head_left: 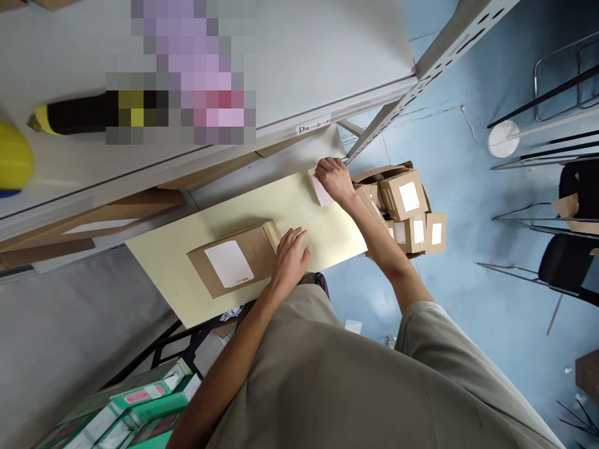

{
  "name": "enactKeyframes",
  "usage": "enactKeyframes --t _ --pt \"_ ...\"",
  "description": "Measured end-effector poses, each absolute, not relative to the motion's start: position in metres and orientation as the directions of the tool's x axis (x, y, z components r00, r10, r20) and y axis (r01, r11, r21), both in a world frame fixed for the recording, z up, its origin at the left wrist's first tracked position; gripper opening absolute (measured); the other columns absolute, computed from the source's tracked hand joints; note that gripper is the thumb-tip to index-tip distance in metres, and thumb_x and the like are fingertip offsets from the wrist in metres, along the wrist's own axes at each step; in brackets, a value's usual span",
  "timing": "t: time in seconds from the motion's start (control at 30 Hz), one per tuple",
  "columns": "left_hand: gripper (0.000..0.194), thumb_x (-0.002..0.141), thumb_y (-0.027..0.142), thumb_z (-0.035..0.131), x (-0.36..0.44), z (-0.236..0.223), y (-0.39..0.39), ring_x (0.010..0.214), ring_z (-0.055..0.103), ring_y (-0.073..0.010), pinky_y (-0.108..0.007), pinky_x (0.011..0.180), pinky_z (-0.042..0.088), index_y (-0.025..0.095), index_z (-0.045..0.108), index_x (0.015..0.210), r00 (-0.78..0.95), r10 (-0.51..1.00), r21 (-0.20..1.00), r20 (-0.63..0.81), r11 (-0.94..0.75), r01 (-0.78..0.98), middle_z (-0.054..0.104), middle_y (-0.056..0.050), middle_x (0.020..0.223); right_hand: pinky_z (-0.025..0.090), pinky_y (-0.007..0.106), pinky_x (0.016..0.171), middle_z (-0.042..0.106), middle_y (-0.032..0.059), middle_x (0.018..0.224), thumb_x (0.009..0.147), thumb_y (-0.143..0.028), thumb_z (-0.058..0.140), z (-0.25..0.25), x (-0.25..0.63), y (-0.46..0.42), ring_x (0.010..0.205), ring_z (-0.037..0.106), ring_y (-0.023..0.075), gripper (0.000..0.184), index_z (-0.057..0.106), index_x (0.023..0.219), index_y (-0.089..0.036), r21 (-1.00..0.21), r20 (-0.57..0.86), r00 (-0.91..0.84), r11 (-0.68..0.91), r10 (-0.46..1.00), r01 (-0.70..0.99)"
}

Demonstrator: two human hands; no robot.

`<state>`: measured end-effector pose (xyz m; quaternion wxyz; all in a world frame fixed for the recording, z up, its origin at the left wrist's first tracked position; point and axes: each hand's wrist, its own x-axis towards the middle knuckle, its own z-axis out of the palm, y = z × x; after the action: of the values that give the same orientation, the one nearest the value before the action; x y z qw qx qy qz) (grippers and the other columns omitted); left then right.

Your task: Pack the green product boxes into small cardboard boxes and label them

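In the head view, with twelve o'clock at the top edge, a pale yellow tabletop (pixel 180 280) runs slantwise through the middle. A closed cardboard box (pixel 262 249) lies on it with a large white label (pixel 229 264) facing up.

The person's left hand (pixel 290 259) is at the box's three o'clock end, fingers loosely spread and slightly bent, gripping nothing; it seems to touch the edge there, though the overlap makes contact hard to judge. At one o'clock from that hand, the right hand (pixel 333 179) rests over a white pad (pixel 321 192) near the table's far edge. Its fingers curl downward, and with their tips hidden, I cannot tell whether they pinch the pad or only press on it.

Between three and four o'clock from the right hand, smaller labelled cartons (pixel 406 194) fill an open cardboard container (pixel 393 168) beside the table, on the blue floor (pixel 449 299). Farther off at three o'clock stand black chairs (pixel 564 265). A grey shelf (pixel 318 56) spans ten to twelve o'clock above the tabletop, bearing a dark bottle with a yellow tip (pixel 79 114), partly masked by pixelation. Toward seven to eight o'clock from the left hand, green-and-white packages (pixel 152 411) are stacked low.
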<state>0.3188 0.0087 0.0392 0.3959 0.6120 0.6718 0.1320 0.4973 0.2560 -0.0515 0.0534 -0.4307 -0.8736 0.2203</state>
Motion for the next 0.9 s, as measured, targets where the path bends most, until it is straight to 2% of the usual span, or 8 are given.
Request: enactKeyframes --t 0.13,0.2,0.3,0.4,0.53,0.67,0.77,0.9 --pt "0.056 0.11 0.027 0.056 0.319 0.034 0.019 0.163 0.051 -0.0365 -0.058 0.139 0.041 0.015 0.054 0.164 0.099 0.914 0.666 -0.393 0.208 0.716 0.063 -0.02 0.166 0.048 0.057 0.115 0.074 0.0182 0.127 0.123 -0.026 0.038 -0.029 0.515 0.239 0.127 0.061 0.0358 0.038 0.074 0.114 -0.016 -0.434 -0.041 -0.645 0.568 0.763 0.699" --pt "0.07 0.109 0.027 0.056 0.319 0.031 0.029 0.164 0.051 -0.0355 -0.056 0.138 0.042 0.013 0.037 0.175 0.118 0.911 0.685 -0.395 0.206 0.699 0.059 -0.022 0.17 0.048 0.053 0.114 0.074 0.0158 0.133 0.123 -0.025 0.039 -0.012 0.528 0.218 0.129 0.062 0.0332 0.036 0.074 0.122 -0.019 -0.439 -0.02 -0.646 0.574 0.763 0.691" --pt "0.092 0.11 0.026 0.056 0.319 0.025 0.052 0.166 0.049 -0.0316 -0.053 0.138 0.042 0.017 0.003 0.184 0.172 0.916 0.746 -0.362 0.174 0.643 0.05 -0.021 0.178 0.049 0.05 0.115 0.074 0.0144 0.139 0.122 -0.019 0.039 0.009 0.549 0.178 0.136 0.062 0.031 0.036 0.073 0.134 -0.022 -0.466 -0.02 -0.649 0.567 0.761 0.679" --pt "0.099 0.109 0.022 0.055 0.323 0.017 0.079 0.171 0.042 -0.0299 -0.051 0.14 0.038 0.019 -0.01 0.184 0.242 0.913 0.785 -0.329 0.122 0.607 0.045 -0.019 0.183 0.049 0.051 0.118 0.074 0.015 0.142 0.122 -0.018 0.039 0.017 0.567 0.14 0.144 0.061 0.0308 0.036 0.072 0.136 -0.022 -0.481 -0.026 -0.653 0.563 0.757 0.672" --pt "0.099 0.104 0.014 0.055 0.33 -0.001 0.111 0.173 0.038 -0.0307 -0.051 0.142 0.035 0.016 -0.002 0.185 0.321 0.88 0.778 -0.35 0.081 0.623 0.043 -0.017 0.184 0.049 0.056 0.122 0.072 0.0166 0.151 0.121 -0.018 0.043 0.007 0.58 0.109 0.154 0.057 0.0318 0.031 0.07 0.135 -0.023 -0.501 -0.067 -0.672 0.558 0.737 0.662" --pt "0.095 0.1 0.01 0.053 0.335 -0.022 0.126 0.173 0.037 -0.0324 -0.051 0.143 0.032 0.009 0.009 0.184 0.375 0.839 0.728 -0.395 0.037 0.685 0.046 -0.019 0.182 0.051 0.056 0.123 0.073 0.0171 0.15 0.12 -0.017 0.045 -0.008 0.583 0.092 0.156 0.058 0.0312 0.028 0.071 0.13 -0.022 -0.492 -0.089 -0.697 0.577 0.711 0.652" --pt "0.092 0.099 0.01 0.054 0.335 -0.034 0.126 0.173 0.037 -0.0341 -0.052 0.143 0.033 0.004 0.016 0.182 0.386 0.82 0.685 -0.422 0.009 0.728 0.046 -0.022 0.181 0.052 0.056 0.124 0.074 0.0171 0.149 0.12 -0.016 0.045 -0.015 0.585 0.084 0.156 0.059 0.0311 0.027 0.072 0.124 -0.02 -0.481 -0.096 -0.708 0.59 0.7 0.649" --pt "0.091 0.098 0.012 0.054 0.335 -0.039 0.118 0.173 0.037 -0.0352 -0.053 0.142 0.034 0.004 0.019 0.182 0.402 0.816 0.664 -0.415 -0.03 0.747 0.048 -0.022 0.18 0.052 0.06 0.126 0.073 0.0174 0.151 0.119 -0.015 0.047 -0.021 0.588 0.076 0.16 0.056 0.0319 0.026 0.072 0.122 -0.021 -0.527 -0.127 -0.713 0.562 0.69 0.638"
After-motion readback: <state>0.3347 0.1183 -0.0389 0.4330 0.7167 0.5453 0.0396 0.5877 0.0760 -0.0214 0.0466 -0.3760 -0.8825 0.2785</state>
